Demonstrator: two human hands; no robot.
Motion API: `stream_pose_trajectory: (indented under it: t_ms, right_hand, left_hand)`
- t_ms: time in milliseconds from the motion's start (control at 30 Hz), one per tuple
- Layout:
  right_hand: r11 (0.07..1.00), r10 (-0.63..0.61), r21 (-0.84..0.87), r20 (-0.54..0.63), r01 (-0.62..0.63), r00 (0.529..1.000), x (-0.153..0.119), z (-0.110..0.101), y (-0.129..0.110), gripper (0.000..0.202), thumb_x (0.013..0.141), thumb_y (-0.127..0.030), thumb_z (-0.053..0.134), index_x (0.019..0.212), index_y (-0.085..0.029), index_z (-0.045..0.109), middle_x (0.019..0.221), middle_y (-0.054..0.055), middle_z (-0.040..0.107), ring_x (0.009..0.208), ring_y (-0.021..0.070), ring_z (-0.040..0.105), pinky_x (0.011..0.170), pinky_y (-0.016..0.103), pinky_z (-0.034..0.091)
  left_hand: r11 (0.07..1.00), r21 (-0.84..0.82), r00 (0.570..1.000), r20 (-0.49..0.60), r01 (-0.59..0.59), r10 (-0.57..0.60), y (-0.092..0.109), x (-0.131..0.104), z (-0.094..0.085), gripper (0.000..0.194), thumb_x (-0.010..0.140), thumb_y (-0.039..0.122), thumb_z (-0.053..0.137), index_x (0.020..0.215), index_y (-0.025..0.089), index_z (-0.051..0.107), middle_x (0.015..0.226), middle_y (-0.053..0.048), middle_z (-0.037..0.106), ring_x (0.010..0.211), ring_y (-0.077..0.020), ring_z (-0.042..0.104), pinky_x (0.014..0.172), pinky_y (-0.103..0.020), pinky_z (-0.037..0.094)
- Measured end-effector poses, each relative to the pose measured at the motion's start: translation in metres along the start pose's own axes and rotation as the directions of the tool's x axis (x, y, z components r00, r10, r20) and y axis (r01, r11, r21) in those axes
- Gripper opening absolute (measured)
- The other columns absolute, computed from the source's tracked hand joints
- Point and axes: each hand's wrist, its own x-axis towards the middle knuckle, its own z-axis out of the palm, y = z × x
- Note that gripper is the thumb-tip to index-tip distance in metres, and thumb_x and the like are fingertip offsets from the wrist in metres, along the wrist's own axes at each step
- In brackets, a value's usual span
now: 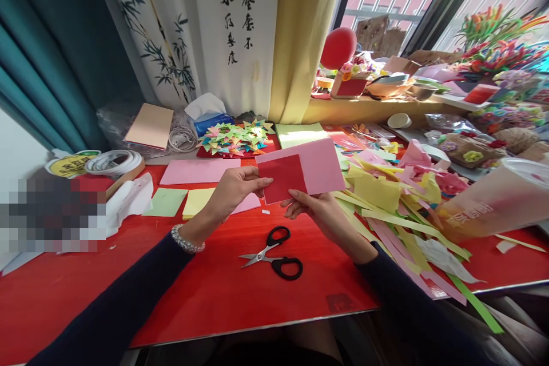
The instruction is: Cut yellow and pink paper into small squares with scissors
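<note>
Above the red table I hold up a pink sheet of paper (321, 166) with a smaller red paper (285, 177) laid against its left part. My left hand (235, 191) pinches both papers at the left edge between thumb and fingers. At the lower edge my right hand (315, 209) grips them, its thumb on the red paper's corner. Below the hands lies a pair of scissors (272, 254) with black handles, blades parted. A green paper (166, 202), a yellow paper (199, 202) and another pink sheet (199, 171) lie flat beyond my left hand.
Paper strips and scraps (386, 194) heap up at the right, beside a large cup (497, 200) lying tilted. Folded paper stars (235, 137) fill a spot at the back. Tape rolls (114, 163) stand at the left. The table's front edge (257, 329) is near me.
</note>
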Motion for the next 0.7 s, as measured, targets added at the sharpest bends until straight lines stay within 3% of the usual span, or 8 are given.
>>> stream_pose_trajectory:
  t_ms: [367,567,700]
  right_hand:
    - [1.0,-0.012,-0.009,-0.056,0.011,0.998,0.0,0.003,0.001,0.02,0.075,-0.033,0.063,0.069,-0.014,0.065,0.066,0.007,0.068,0.052,0.0139,0.062,0.055,0.029,0.052]
    - [1.0,-0.017,0.019,-0.054,0.018,0.998,0.0,0.002,0.002,0.02,0.075,-0.032,0.063,0.068,-0.013,0.065,0.064,0.006,0.067,0.052,0.0134,0.062,0.056,0.028,0.052]
    - [1.0,-0.014,0.027,-0.037,0.015,0.999,0.0,0.003,0.004,0.018,0.075,-0.032,0.063,0.076,-0.014,0.065,0.068,0.006,0.068,0.052,0.0138,0.062,0.056,0.029,0.052]
  left_hand:
    - [0.998,0.046,0.999,0.027,-0.036,0.034,-0.002,-0.001,0.0,0.018,0.072,0.033,0.065,0.075,0.015,0.061,0.063,0.001,0.059,0.058,-0.0106,0.054,0.061,-0.025,0.046]
    - [0.995,0.001,0.992,0.083,0.098,-0.098,-0.005,-0.006,0.009,0.025,0.075,0.041,0.06,0.074,0.016,0.056,0.064,0.0,0.058,0.056,-0.0119,0.057,0.058,-0.026,0.049]
    - [0.995,-0.045,0.992,0.1,0.087,-0.082,-0.007,-0.012,0.017,0.025,0.072,0.039,0.064,0.079,0.015,0.059,0.074,-0.002,0.063,0.055,-0.012,0.059,0.056,-0.027,0.051]
